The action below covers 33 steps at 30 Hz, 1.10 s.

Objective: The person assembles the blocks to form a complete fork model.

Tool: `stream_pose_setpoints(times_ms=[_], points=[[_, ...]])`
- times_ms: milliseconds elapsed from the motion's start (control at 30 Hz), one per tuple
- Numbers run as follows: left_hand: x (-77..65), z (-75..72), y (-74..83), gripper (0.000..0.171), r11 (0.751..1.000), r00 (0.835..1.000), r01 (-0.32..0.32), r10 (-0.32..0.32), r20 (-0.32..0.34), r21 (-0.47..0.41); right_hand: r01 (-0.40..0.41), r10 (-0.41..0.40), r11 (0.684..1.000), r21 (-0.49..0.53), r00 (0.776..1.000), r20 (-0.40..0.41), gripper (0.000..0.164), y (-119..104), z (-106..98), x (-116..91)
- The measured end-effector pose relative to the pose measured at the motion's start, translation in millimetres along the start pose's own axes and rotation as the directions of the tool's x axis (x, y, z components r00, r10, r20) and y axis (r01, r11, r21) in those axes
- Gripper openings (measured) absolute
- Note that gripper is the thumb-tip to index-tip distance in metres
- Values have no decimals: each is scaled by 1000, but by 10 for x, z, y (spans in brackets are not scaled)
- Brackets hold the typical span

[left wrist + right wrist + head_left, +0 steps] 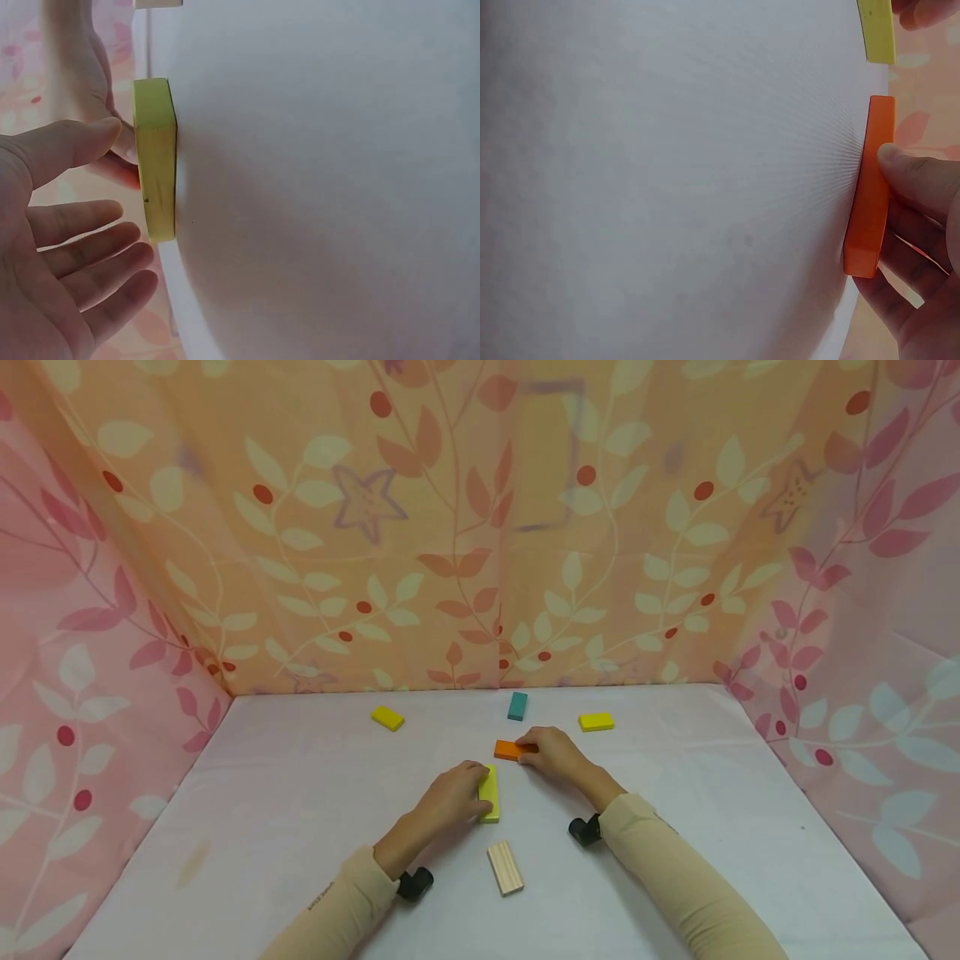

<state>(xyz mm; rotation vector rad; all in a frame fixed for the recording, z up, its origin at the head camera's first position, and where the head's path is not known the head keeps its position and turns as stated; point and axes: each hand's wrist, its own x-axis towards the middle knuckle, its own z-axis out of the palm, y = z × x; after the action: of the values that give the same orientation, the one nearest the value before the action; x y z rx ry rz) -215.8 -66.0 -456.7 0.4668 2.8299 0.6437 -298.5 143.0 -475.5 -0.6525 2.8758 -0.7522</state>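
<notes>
In the head view, a lime-yellow block (490,795) lies lengthwise near the table's middle. My left hand (452,795) is at its left side, thumb by the near end and fingertips by the far end. The left wrist view shows the fingers (101,251) spread and relaxed beside this yellow block (156,161). Farther back, my right hand (558,755) pinches an orange block (506,750) by its right part. Seen from the right wrist, the thumb presses one long side of the orange block (871,195), while the other fingers are partly hidden behind it.
A plain wooden block (506,868) lies closest to me, between the forearms. Toward the back are a yellow block (387,718) at left, a teal block (517,706) in the middle and another yellow block (596,722) at right. Patterned curtains (465,527) surround the white table (300,777).
</notes>
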Motion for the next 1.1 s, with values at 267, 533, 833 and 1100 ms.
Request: stream_pose_setpoints(times_ms=[267, 533, 833, 1100], points=[[-26, 23, 9, 59, 1000, 1000, 0, 0, 16, 16, 12, -12, 1000, -7, 1000, -1, 32, -9, -10, -6], [-19, 24, 17, 57, 998, 999, -8, 6, 35, 60, 13, -13, 1000, 1, 1000, -5, 32, -15, -21, -13], [-29, 19, 15, 56, 997, 999, -13, 9, 52, 79, 25, -25, 1000, -1, 1000, -16, 32, -26, -18, -20], [-60, 42, 14, 60, 997, 999, -4, 1, 35, 81, 17, -17, 1000, -23, 1000, -3, 33, -36, -29, -37]])
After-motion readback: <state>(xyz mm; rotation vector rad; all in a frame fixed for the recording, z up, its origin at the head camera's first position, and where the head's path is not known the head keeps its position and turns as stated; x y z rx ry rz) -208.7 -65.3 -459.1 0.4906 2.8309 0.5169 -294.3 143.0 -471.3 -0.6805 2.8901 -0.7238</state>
